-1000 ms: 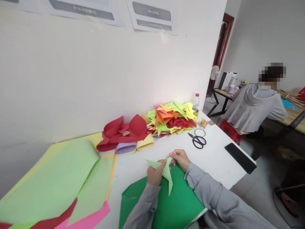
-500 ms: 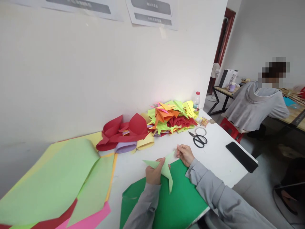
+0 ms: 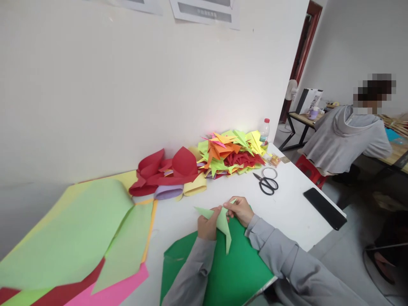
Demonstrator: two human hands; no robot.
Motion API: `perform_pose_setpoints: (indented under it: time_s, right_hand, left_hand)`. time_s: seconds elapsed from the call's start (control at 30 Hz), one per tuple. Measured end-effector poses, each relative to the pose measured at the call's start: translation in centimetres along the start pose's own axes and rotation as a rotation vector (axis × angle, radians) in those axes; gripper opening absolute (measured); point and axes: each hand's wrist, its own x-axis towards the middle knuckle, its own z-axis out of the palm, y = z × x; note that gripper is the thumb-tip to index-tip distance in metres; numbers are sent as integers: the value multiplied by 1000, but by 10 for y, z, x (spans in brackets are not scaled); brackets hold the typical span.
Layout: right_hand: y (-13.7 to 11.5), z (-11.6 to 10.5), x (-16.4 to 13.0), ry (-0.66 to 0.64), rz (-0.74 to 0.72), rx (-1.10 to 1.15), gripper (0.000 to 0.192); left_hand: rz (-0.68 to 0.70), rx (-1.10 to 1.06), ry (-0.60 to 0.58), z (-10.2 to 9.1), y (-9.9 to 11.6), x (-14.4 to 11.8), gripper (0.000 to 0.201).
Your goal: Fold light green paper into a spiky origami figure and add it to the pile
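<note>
Both hands pinch a folded light green paper shape [image 3: 219, 221], left hand [image 3: 208, 227] fingers closed on its middle, right hand [image 3: 239, 210] fingers gripping its upper tip, above a dark green sheet [image 3: 236, 272] on the white tabletop [image 3: 287, 212]

Pale green folded paper [image 3: 222, 222], pointed, held above the dark green sheet [image 3: 236, 272].

Soft, even daylight fills the room, with a bright patch on the wall [image 3: 223, 114] and wide-angle stretching toward the blurred edges.

A craft workroom: coloured paper sheets [image 3: 79, 229], a heap of folded paper shapes [image 3: 232, 153], scissors [image 3: 267, 183], another person [image 3: 347, 136] working at a desk [image 3: 302, 119].
</note>
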Motion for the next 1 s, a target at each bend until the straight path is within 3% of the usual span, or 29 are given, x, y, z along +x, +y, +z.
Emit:
perform_pose_setpoints:
  time_s: [0.4,0.63,0.83,1.0]
  right_hand:
    - [-11,-6,1,59,26,-18,46]
    - [-10,-8,3,62,30,-65,56]
    - [-7,6,-12,-64,-9,-247,42]
    - [-7,8,-16,-101,-35,-351,38]
  left_hand:
    - [11,50,48,-4,12,-7,29]
    - [25,-24,122,0,5,-3,32]
    - [101,-112,245,-4,-5,8,35]
    - [114,-132,211,-7,-7,10,34]
